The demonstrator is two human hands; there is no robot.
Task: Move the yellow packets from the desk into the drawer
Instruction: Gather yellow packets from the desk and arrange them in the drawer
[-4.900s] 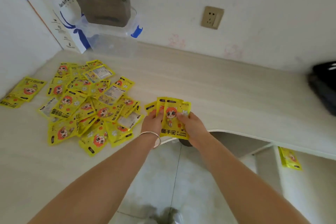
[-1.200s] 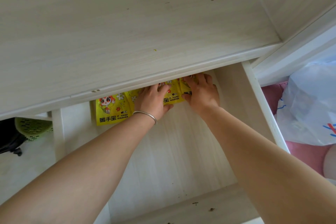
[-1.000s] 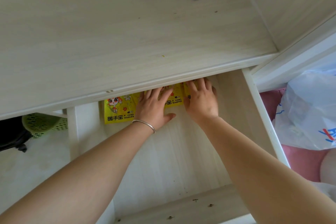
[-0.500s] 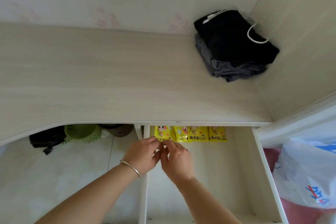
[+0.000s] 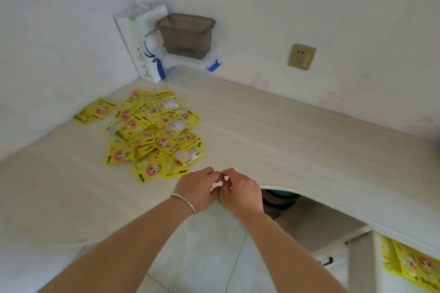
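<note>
A loose pile of yellow packets (image 5: 154,135) lies on the pale wooden desk (image 5: 273,131) at the left, with one more yellow packet (image 5: 95,110) apart near the left wall. My left hand (image 5: 197,188) and my right hand (image 5: 240,192) meet at the desk's front edge, just right of the pile. Their fingers are curled and the fingertips touch each other. No packet shows in either hand. At the lower right the open drawer (image 5: 359,266) holds a row of yellow packets (image 5: 409,264), partly hidden under the desk top.
A grey bin (image 5: 187,33) sits on a clear box with blue clips (image 5: 209,64) in the back corner, beside a white paper bag (image 5: 145,54). A wall socket (image 5: 302,56) is on the back wall. A dark round container (image 5: 278,197) stands under the desk.
My view has swung from the drawer back to the desk's left part. Both hands left the packets in the drawer and came up together to the desk edge, holding nothing.
</note>
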